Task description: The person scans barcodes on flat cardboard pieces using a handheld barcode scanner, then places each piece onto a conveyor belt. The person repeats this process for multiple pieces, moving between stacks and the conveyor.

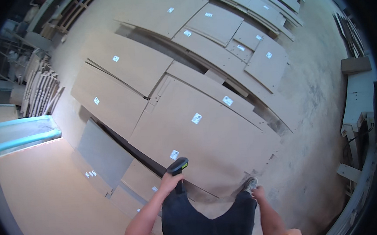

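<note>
My left hand (171,183) is wrapped round the handle of a dark handheld barcode scanner (178,165) with a yellow-green patch on its side. The scanner is held above the near edge of a large brown flat panel (207,138). White labels lie on this panel, one label (174,154) just beyond the scanner and another label (197,118) farther up. Beside my right leg hangs my right hand (258,193), its fingers loosely bent and apart, with nothing visible in it. Below it shows a grey shoe (250,184).
More labelled panels lie in rows ahead, including a left panel (108,97) and a far panel (216,21). A grey panel (103,149) and a broad tan board (49,188) are at the left. Turned spindles (40,86) are piled far left. A white machine frame (356,106) stands right.
</note>
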The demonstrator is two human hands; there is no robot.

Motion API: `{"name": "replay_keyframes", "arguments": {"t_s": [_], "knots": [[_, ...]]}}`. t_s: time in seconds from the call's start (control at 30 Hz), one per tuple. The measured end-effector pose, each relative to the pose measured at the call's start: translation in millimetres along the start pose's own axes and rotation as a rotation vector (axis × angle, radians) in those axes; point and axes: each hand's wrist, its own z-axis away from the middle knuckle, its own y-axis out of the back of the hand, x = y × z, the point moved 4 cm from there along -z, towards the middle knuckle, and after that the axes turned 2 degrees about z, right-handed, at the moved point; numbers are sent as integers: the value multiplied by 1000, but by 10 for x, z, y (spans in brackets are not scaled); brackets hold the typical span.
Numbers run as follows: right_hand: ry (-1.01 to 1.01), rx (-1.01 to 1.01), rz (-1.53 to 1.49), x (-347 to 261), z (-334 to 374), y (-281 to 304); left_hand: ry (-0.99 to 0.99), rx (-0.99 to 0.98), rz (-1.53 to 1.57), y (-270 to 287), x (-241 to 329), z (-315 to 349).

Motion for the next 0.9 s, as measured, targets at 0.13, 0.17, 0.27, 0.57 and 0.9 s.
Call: {"name": "replay_keyframes", "arguments": {"t_s": [0.13, 0.17, 0.27, 0.57, 0.9], "knots": [[59, 82, -223, 1285, -595, 1870, -160, 45, -163, -1430, 349, 652], [104, 107, -313, 1681, -633, 2238, -120, 4, -201, -1928, 362, 857], [32, 174, -622, 2920, -649, 3123, -154, -199, -376, -3814, 535, 1527], [-529, -161, -757, 5606, 856, 2796, -517, -1008, -621, -7856, 1042, 3883], [52, -234, -716, 3272, -991, 4910, -642, -1090, -622, -9976, 1813, 3711]]}}
